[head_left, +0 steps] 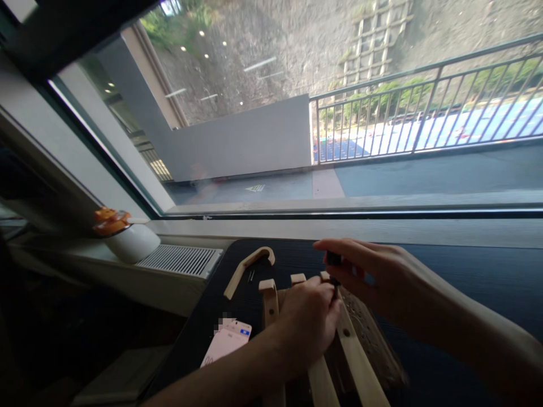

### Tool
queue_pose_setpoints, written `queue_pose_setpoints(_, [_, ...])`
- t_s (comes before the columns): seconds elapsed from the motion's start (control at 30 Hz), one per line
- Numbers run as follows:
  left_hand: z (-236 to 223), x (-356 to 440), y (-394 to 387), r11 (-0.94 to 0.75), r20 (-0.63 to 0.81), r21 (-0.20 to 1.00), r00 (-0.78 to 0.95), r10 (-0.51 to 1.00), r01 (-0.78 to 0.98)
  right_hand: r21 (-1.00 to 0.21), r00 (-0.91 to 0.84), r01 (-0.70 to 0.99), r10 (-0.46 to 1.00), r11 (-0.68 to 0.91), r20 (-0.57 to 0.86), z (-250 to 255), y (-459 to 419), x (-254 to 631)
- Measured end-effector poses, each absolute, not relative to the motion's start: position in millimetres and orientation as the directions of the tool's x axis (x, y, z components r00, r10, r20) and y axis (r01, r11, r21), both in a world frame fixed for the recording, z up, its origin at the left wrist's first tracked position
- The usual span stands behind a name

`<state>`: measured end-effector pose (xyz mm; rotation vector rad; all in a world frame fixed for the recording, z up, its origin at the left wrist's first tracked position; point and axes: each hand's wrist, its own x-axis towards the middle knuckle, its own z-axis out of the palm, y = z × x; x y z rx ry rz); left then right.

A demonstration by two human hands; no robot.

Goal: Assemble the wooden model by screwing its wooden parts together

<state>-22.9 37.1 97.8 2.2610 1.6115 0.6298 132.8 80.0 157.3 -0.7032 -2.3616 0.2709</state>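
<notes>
My left hand (307,316) is closed around a pale wooden frame (271,302) of upright legs and slats that lies on the dark table (466,277). My right hand (373,277) hovers just above it, fingers pinched on a small dark tool (333,261) whose tip points down at one wooden leg. A brown patterned panel (369,333) lies under the slats. A loose curved wooden piece (248,265) rests further back on the table, with two small dark screws (251,276) beside it.
A pink phone or card (227,342) lies near the table's left edge. A white bowl with orange items (127,237) sits on the sill beside a vent grille (178,260). A large window with a railing outside fills the background.
</notes>
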Motion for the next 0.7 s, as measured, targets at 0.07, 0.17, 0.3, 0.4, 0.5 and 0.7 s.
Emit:
queue_pose_setpoints(0.07, [98.6, -22.3, 36.6, -0.332, 0.181, 0.47, 0.279, 0.943, 0.818, -0.341, -0.611, 0.467, 0.577, 0.816, 0.543, 156.5, 81.9, 132.8])
queue_pose_setpoints(0.17, [98.7, -22.0, 36.6, -0.326, 0.176, 0.455, 0.276, 0.945, 0.829, -0.299, -0.567, 0.548, 0.61, 0.781, 0.554, 155.6, 84.8, 134.6])
queue_pose_setpoints(0.3, [98.5, -22.2, 37.1, -0.334, 0.18, 0.465, 0.282, 0.942, 0.82, -0.303, -0.615, 0.487, 0.568, 0.819, 0.546, 157.5, 82.8, 137.4])
queue_pose_setpoints(0.4, [99.5, -22.1, 36.9, -0.329, 0.175, 0.474, 0.278, 0.944, 0.817, -0.343, -0.633, 0.417, 0.54, 0.841, 0.555, 159.0, 81.4, 136.9])
queue_pose_setpoints(0.5, [99.7, -22.1, 36.5, -0.327, 0.174, 0.47, 0.277, 0.945, 0.82, -0.322, -0.615, 0.433, 0.537, 0.842, 0.578, 157.5, 84.2, 134.9])
queue_pose_setpoints(0.7, [98.2, -23.0, 36.2, -0.338, 0.18, 0.474, 0.286, 0.941, 0.813, -0.295, -0.632, 0.454, 0.538, 0.841, 0.559, 156.6, 84.1, 136.6])
